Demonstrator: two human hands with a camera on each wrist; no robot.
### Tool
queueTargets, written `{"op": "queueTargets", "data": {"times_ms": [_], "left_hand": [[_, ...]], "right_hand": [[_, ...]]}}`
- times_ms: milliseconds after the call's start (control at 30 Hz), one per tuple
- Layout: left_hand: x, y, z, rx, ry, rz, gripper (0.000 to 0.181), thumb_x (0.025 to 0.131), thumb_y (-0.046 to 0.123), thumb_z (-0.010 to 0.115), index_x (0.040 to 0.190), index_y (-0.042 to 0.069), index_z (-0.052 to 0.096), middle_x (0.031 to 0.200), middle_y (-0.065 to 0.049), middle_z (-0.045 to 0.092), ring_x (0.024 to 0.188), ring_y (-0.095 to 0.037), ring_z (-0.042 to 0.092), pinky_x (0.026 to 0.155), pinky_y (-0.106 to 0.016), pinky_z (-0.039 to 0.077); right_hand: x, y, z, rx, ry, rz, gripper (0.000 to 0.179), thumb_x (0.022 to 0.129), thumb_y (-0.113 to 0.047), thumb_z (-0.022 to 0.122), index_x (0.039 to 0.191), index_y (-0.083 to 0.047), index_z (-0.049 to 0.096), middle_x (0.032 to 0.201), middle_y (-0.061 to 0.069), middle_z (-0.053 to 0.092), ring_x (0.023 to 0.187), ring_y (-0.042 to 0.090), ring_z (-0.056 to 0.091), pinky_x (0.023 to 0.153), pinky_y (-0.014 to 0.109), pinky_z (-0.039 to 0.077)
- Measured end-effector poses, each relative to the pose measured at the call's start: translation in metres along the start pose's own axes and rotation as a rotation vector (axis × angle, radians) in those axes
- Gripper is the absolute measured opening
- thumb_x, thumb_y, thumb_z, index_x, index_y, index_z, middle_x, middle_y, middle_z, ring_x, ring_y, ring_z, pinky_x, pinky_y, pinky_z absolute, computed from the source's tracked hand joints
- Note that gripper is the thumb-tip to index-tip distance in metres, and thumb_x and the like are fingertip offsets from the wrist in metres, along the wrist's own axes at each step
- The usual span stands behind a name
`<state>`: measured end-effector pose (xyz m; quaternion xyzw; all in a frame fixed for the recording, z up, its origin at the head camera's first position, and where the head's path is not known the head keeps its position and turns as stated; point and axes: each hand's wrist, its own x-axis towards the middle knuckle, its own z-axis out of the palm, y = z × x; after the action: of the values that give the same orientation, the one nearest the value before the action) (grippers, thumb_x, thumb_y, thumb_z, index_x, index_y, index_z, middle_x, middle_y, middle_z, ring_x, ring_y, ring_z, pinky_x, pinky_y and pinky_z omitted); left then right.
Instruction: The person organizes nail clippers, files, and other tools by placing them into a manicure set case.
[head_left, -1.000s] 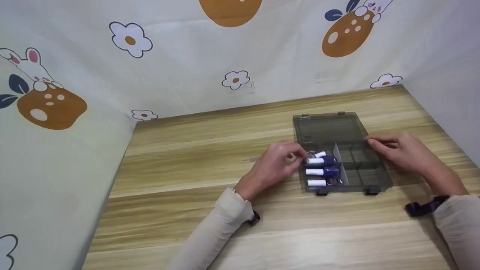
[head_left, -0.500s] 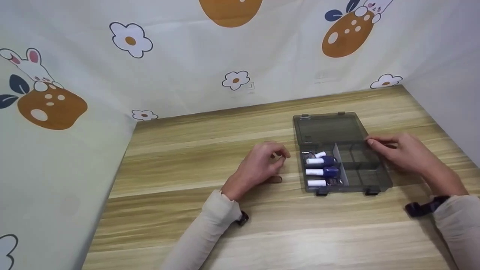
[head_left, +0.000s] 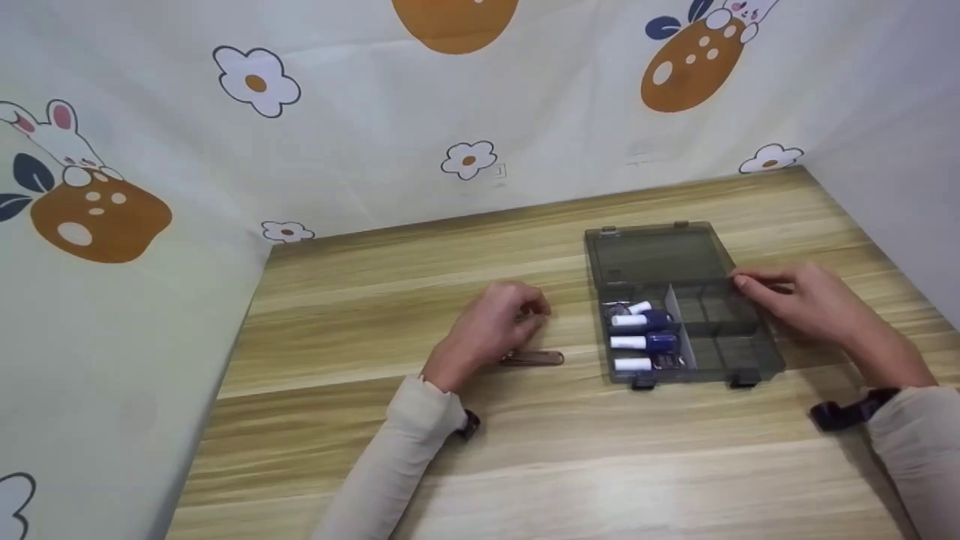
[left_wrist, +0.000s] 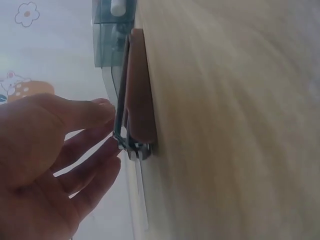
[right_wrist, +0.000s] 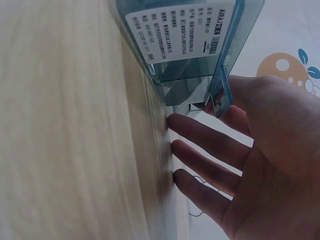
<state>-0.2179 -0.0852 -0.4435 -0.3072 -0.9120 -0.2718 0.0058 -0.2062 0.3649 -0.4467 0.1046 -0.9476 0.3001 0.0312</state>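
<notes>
A dark translucent compartment box (head_left: 776, 360) lies with its lid raised back on the table. In its left section are nail polish bottles (head_left: 661, 343) with white caps and dark blue bodies. My left hand (head_left: 484, 326) is left of the box, fingers loosely bent, holding nothing visible. Beside it a brownish-pink nail clipper (left_wrist: 141, 95) lies on the table, partly hidden in the head view. The thumb is near the clipper; contact is unclear. My right hand (head_left: 829, 311) pinches the box's right edge near the hinge between thumb and index; the other fingers extend to the table.
A thin clear strip (left_wrist: 143, 195) lies on the table past the clipper. The box's right section has several compartments with only bare plastic showing. Wood-grain table (head_left: 337, 352) runs to the printed cloth (head_left: 360, 112) at the back and side.
My left hand has drawn back left from the nail polish bottles, and the nail clipper has come into sight beneath it. The right hand stays at the box's edge.
</notes>
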Motion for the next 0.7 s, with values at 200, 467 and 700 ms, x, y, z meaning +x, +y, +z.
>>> {"op": "queueTargets", "data": {"times_ms": [200, 467, 700], "left_hand": [[-0.002, -0.004, -0.003, 0.003, -0.043, -0.002, 0.01, 0.1, 0.01, 0.075, 0.106, 0.014, 0.083, 0.105, 0.001, 0.08, 0.093, -0.011, 0.071, 0.085, -0.032, 0.061], [-0.006, -0.012, -0.012, -0.008, -0.087, -0.013, 0.022, 0.097, 0.002, 0.074, 0.115, 0.009, 0.083, 0.113, -0.007, 0.08, 0.104, -0.021, 0.075, 0.094, -0.038, 0.062], [-0.008, -0.013, -0.015, 0.038, -0.067, -0.026, 0.023, 0.096, -0.002, 0.071, 0.114, 0.007, 0.081, 0.114, -0.013, 0.074, 0.106, -0.027, 0.07, 0.094, -0.041, 0.06]], "right_hand": [[-0.001, -0.001, -0.001, 0.001, -0.009, -0.021, 0.037, 0.11, -0.037, 0.064, 0.132, -0.011, 0.078, 0.13, 0.026, 0.073, 0.123, 0.055, 0.068, 0.1, 0.06, 0.053], [0.0, 0.0, 0.0, 0.018, -0.011, -0.019, 0.037, 0.109, -0.036, 0.065, 0.132, -0.011, 0.078, 0.131, 0.024, 0.074, 0.123, 0.053, 0.069, 0.083, -0.007, 0.037], [0.0, 0.0, 0.001, 0.005, -0.005, -0.002, 0.036, 0.109, -0.037, 0.065, 0.132, -0.012, 0.079, 0.131, 0.021, 0.075, 0.123, 0.047, 0.07, 0.085, 0.0, 0.046]]}}
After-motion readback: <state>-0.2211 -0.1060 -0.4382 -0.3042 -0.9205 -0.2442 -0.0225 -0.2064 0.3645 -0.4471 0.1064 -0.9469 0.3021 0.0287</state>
